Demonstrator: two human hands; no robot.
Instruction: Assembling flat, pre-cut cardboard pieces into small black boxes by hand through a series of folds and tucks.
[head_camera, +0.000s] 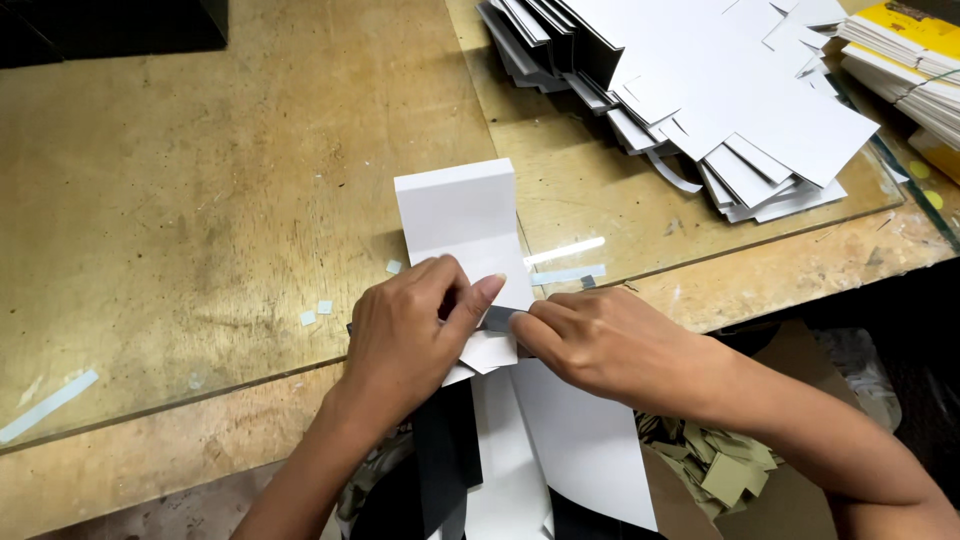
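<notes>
My left hand (405, 335) and my right hand (600, 340) meet at the front edge of a worn wooden table (200, 200). Both pinch a flat white cardboard cut-out (465, 215) with a dark grey underside. Its far panel lies folded on the table and its long lower panels (580, 440) hang down toward my lap. My left thumb presses a small flap near the fold, while my right fingertips grip the grey edge beside it.
A large fanned stack of similar white and grey cut-outs (700, 90) lies at the back right. Bundles with yellow covers (910, 60) sit at the far right. Small paper scraps (315, 312) dot the glass sheet. A box of olive cardboard offcuts (715, 465) stands below.
</notes>
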